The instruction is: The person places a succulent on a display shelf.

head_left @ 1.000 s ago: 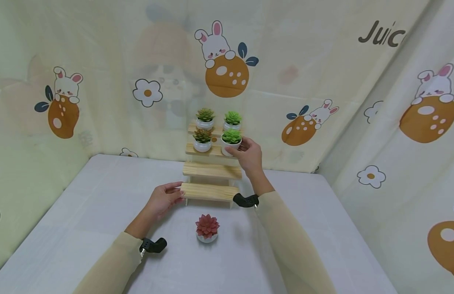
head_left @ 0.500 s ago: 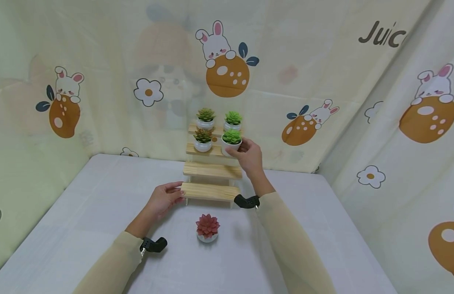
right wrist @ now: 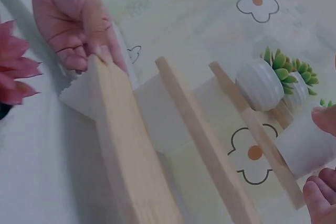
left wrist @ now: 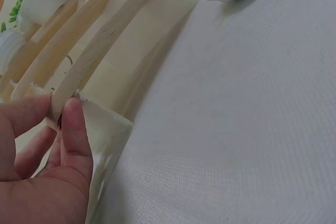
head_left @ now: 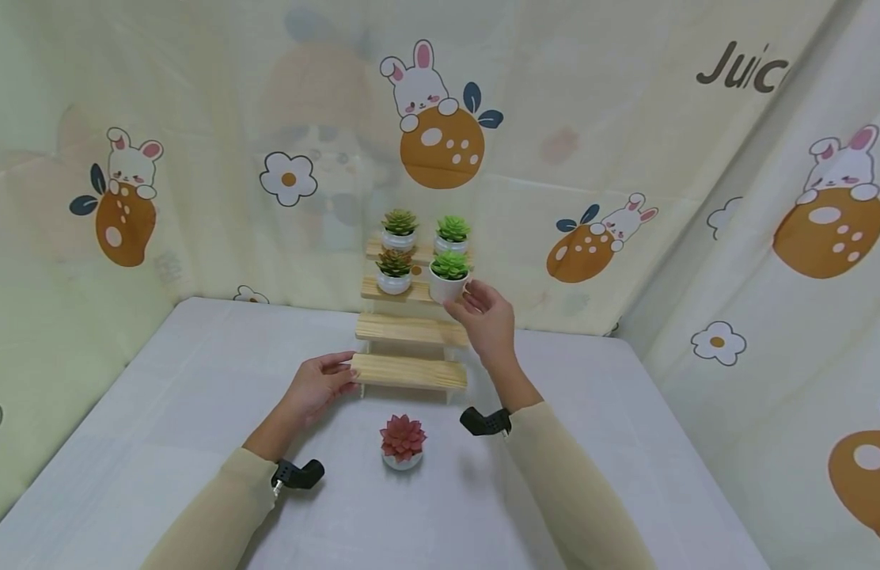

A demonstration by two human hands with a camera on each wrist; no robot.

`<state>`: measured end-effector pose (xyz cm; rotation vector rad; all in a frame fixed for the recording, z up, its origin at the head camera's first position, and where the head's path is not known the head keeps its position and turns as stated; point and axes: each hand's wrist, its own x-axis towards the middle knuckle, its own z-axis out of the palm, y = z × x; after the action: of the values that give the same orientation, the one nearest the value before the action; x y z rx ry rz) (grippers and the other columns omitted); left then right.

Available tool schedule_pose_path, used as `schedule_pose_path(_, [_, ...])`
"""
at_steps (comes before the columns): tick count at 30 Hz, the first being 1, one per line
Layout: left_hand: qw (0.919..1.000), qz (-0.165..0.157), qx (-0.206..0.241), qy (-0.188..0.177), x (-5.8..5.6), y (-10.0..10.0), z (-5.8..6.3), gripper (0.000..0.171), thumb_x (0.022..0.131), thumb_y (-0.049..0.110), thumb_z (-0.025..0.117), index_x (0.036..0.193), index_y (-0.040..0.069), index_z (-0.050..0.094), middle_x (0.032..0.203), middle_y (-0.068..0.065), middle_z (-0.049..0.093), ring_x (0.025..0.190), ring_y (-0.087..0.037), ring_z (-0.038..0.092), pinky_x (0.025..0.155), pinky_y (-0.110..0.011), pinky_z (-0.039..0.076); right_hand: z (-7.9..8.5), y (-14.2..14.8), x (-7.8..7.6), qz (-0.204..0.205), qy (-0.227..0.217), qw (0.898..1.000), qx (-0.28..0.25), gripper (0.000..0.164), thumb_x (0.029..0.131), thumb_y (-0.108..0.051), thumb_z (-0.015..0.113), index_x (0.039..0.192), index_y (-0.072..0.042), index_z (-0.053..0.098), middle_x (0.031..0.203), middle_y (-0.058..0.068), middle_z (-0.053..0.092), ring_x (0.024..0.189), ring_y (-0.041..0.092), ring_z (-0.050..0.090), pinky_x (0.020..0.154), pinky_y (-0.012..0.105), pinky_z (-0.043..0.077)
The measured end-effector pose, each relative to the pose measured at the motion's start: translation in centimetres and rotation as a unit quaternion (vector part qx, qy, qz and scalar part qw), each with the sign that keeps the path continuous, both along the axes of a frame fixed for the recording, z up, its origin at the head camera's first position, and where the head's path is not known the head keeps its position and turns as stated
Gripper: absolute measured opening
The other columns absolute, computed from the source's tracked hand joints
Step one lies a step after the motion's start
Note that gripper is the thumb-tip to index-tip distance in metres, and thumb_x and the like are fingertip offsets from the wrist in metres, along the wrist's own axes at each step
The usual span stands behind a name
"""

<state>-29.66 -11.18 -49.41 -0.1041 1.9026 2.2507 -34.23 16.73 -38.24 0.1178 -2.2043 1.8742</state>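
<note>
A stepped wooden plant stand [head_left: 410,370] stands on the table. My left hand [head_left: 320,388] pinches the left end of its lowest board [left wrist: 100,51] between thumb and fingers. On the second board from the top sits a bright green succulent in a white pot [head_left: 449,279], and my right hand [head_left: 488,321] is at its right side, thumb and fingers spread apart near the pot. In the right wrist view, the thumb [right wrist: 324,119] overlaps the pot's edge; whether it touches cannot be told. A brownish-green potted succulent [head_left: 393,273] shares that board.
Two more potted succulents, one olive green [head_left: 399,229] and one bright green [head_left: 452,232], stand on the top board. A red potted succulent [head_left: 402,442] is on the white table [head_left: 198,412] before the stand. A printed curtain [head_left: 326,95] hangs close behind.
My right hand has loosened from the bright green succulent's pot and drawn slightly down and right. The pot stays on its board. My left hand keeps its place on the stand.
</note>
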Motion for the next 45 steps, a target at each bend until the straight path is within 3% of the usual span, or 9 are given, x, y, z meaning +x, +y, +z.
schedule_pose_path(18, [1.0000,-0.004,0.000,0.008,0.0,-0.1,-0.1,0.049,0.099,-0.003,0.062,0.146,-0.007,0.049,0.116,-0.015,0.065,0.091,-0.012,0.069,0.084,-0.025,0.063,-5.1,-0.3,6.5,0.036,0.038,0.998,-0.041,0.049,0.085,-0.010,0.084,0.129,0.001,0.066,0.131,0.021,0.068,0.123,0.032,0.066,0.105,0.033,0.055])
schedule_pose_path(25, [0.9999,-0.005,0.003,0.010,0.0,-0.1,0.0,0.048,0.099,-0.004,0.060,0.146,-0.007,0.049,0.114,-0.014,0.066,0.090,-0.012,0.069,0.084,-0.026,0.064,-7.0,-0.8,9.1,0.086,0.024,0.994,-0.066,0.047,0.085,-0.004,0.082,0.128,0.004,0.066,0.132,0.024,0.066,0.126,0.040,0.062,0.105,0.031,0.056])
schedule_pose_path(30, [1.0000,-0.001,0.000,0.002,0.0,-0.1,0.0,0.048,0.099,-0.004,0.061,0.146,-0.006,0.050,0.117,-0.015,0.066,0.092,-0.013,0.069,0.084,-0.025,0.063,-8.4,-0.7,11.0,0.115,0.016,0.992,-0.048,0.050,0.084,-0.005,0.083,0.129,0.004,0.064,0.134,0.027,0.063,0.127,0.040,0.060,0.105,0.029,0.055])
schedule_pose_path(37, [1.0000,-0.004,0.003,0.005,0.0,-0.1,-0.3,0.049,0.099,-0.003,0.061,0.147,-0.006,0.049,0.117,-0.015,0.066,0.092,-0.013,0.069,0.083,-0.024,0.063,-10.8,-0.1,13.6,0.153,-0.034,0.988,-0.003,0.067,0.080,-0.009,0.088,0.138,0.005,0.057,0.144,0.025,0.057,0.135,0.041,0.053,0.114,0.042,0.049])
schedule_pose_path(42, [1.0000,-0.001,0.008,0.003,0.0,-0.1,-0.4,0.049,0.099,-0.003,0.061,0.146,-0.006,0.050,0.115,-0.014,0.066,0.091,-0.012,0.069,0.084,-0.025,0.063,-11.5,0.0,14.8,0.197,-0.084,0.977,0.011,0.100,0.076,-0.013,0.092,0.156,0.001,0.035,0.156,0.020,0.046,0.146,0.038,0.043,0.119,0.044,0.042])
schedule_pose_path(45, [1.0000,0.001,0.008,0.003,0.0,0.0,-0.3,0.049,0.099,-0.004,0.062,0.146,-0.007,0.050,0.115,-0.014,0.066,0.091,-0.012,0.069,0.084,-0.026,0.063,-11.8,-0.1,15.2,0.214,-0.106,0.971,0.019,0.108,0.076,-0.015,0.092,0.160,-0.001,0.027,0.160,0.018,0.042,0.148,0.036,0.040,0.120,0.039,0.040])
